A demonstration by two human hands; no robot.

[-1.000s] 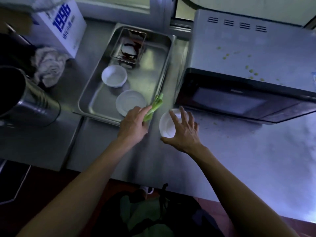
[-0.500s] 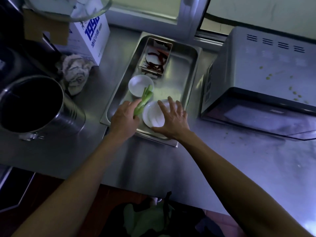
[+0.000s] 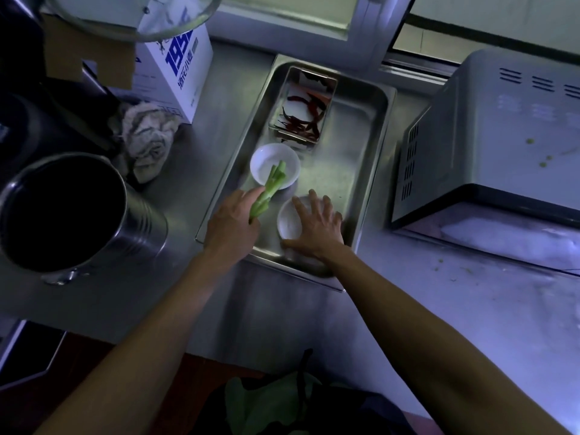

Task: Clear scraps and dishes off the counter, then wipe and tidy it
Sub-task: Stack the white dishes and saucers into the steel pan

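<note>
Gripping green stalks (image 3: 269,189) in left hand (image 3: 230,224), right hand (image 3: 317,226) on one of two white dishes (image 3: 290,222)

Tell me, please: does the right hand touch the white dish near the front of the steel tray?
Touching. In the head view the right hand lies on the white dish, fingers spread over its rim and thumb at its near edge.

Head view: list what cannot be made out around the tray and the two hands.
- White dish under the right hand: fingers cover its right side, and whether it sits on another dish is hidden.
- Green stalks: lower ends hidden inside the left hand.
- Metal pot: inside too dark to see.
- Blue-and-white box: print partly hidden by the glass bowl above.
</note>
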